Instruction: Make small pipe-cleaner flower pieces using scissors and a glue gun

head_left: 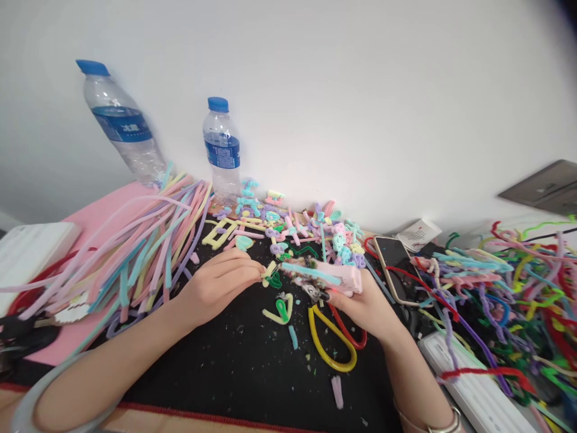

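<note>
My left hand (225,279) is closed in a pinch on a small pale-yellow and green pipe-cleaner piece (271,275). Wrapped in my right hand (367,307) is a pink tool that looks like a glue gun (345,278), with a light-blue strip along it. Its fuzzy, dirty front end points left, close to the piece. Scissors with yellow and red loop handles (332,352) are under the pink tool; their blades are mostly hidden. Just below the left fingertips lies a bent yellow-green pipe-cleaner shape (280,310) on the black mat (216,367).
Loose pastel pipe cleaners (148,246) spread at the left, near two water bottles (118,123) by the wall. Finished twisted shapes (293,228) crowd the mat's back. A phone (393,267), a white power strip (473,385) and tangled pipe cleaners (509,300) fill the right.
</note>
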`<state>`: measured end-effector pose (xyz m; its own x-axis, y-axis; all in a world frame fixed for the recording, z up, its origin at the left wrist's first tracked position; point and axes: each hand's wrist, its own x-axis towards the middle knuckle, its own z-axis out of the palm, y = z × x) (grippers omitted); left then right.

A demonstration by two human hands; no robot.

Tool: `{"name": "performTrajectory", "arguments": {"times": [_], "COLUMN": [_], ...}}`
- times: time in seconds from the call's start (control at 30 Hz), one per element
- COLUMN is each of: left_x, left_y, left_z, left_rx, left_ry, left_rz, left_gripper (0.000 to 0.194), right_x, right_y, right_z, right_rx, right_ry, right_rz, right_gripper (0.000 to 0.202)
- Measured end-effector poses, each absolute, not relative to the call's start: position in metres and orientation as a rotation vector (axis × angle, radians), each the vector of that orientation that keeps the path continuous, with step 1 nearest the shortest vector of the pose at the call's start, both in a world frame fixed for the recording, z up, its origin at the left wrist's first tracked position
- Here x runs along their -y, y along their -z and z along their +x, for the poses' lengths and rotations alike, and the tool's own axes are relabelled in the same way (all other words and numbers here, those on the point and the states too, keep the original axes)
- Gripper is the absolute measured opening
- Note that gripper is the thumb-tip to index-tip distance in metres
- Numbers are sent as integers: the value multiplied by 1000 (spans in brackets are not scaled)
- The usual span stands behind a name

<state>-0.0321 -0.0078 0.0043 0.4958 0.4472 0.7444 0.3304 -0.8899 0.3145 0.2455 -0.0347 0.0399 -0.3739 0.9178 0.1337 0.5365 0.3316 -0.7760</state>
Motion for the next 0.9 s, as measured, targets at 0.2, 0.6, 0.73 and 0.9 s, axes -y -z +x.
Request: {"name": "performTrajectory", "arguments": {"times": [0.2, 0.6, 0.73, 0.9], "left_x": [9, 4, 5, 5], "left_y": [-9, -17, -17, -16], "left_z": [-33, -37, -37, -38], "left_rx": [-716, -872, -882, -879], "left_ry": [-1368, -1481, -1464, -1446], "left_rz": [2611, 2565, 2562, 2562], "left_gripper": [19, 13, 13, 14], "right_x": [29, 3, -3, -4], "right_y": [-40, -12, 0, 0], "right_z": [255, 287, 289, 290], "right_rx": [1729, 1620, 1728, 1786], "right_ry": [-395, 95, 22, 0], "right_rz": [-1563, -2115, -2065, -2124], "right_gripper": [18, 50, 51, 52]}}
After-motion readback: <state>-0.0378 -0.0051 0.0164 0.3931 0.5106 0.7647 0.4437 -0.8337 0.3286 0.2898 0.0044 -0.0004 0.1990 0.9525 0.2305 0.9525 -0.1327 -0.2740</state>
